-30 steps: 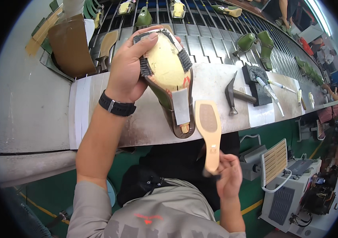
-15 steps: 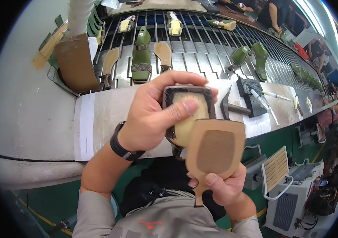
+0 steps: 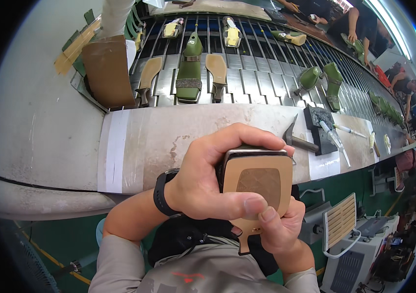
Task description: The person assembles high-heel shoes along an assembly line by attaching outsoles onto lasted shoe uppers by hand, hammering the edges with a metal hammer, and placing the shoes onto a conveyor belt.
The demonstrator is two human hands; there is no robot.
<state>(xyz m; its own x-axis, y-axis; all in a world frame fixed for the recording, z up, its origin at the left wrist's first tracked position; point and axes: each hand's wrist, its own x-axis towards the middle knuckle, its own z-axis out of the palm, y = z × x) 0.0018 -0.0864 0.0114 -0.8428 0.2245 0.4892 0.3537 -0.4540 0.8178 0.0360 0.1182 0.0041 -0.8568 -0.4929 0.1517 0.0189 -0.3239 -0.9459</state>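
We hold the tan outsole against the dark-edged shoe, below the frame's centre. Our left grip clasps both together; our right grip pinches the outsole's narrow waist. A hammer lies on the tabletop, right of centre.

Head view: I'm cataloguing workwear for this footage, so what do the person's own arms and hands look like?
Both the left hand and the right hand are ungloved. A black strap circles the left wrist; none shows on the right. The left sleeve and right sleeve are plain grey and short, leaving the forearms bare.
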